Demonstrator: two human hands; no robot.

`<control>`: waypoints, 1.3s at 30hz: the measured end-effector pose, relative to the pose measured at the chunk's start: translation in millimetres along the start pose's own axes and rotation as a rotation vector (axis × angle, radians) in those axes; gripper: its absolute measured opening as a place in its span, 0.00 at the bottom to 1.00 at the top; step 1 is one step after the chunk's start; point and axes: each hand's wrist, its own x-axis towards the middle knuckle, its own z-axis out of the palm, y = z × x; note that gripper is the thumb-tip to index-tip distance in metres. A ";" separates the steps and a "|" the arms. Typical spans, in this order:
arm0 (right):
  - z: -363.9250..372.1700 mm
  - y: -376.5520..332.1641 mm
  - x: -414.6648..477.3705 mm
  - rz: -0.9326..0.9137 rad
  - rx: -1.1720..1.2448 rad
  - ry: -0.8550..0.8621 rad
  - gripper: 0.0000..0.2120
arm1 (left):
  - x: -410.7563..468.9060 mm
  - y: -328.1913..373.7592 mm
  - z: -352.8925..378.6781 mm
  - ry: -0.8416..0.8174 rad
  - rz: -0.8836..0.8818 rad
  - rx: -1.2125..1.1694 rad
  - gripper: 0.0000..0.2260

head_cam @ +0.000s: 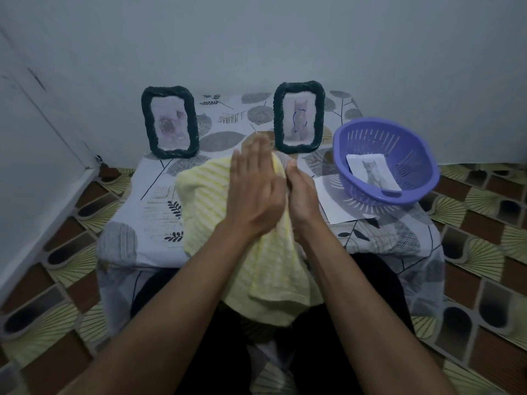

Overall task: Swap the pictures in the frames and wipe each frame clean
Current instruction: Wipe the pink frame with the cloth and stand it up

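Yellow striped cloth (205,192) lay on bench (148,201), left hand (253,192) flat upon it, right hand (303,198) alongside, grip hidden, left frame (170,122) and right frame (299,116) stood just beyond.

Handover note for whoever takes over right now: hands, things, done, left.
Left hand: flat, fingers straight, on the yellow cloth.
Right hand: at the cloth's edge, fingers hidden, grip unclear.
Left frame and right frame stand upright at the back of the table, both filled.
Basket, at right, holds a loose cat picture and sits on a white sheet.
Done: cannot tell whether anything is swapped or wiped.
Left: check the swap, then wipe both frames.
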 end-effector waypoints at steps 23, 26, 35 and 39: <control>-10.3 -4.9 -3.4 0.060 0.067 -0.015 0.18 | 9.7 -24.9 -12.6 -0.108 0.285 0.151 0.26; -21.0 -14.2 0.6 0.059 0.053 0.043 0.19 | 10.3 -53.6 -14.5 -0.086 0.032 0.119 0.25; 4.8 -7.0 -6.1 0.015 0.206 0.262 0.29 | -17.2 -42.5 10.7 -0.012 -0.609 -0.416 0.28; 20.9 -1.4 -5.9 -0.003 0.247 0.315 0.19 | -11.7 -26.8 12.7 0.151 -0.806 -0.638 0.29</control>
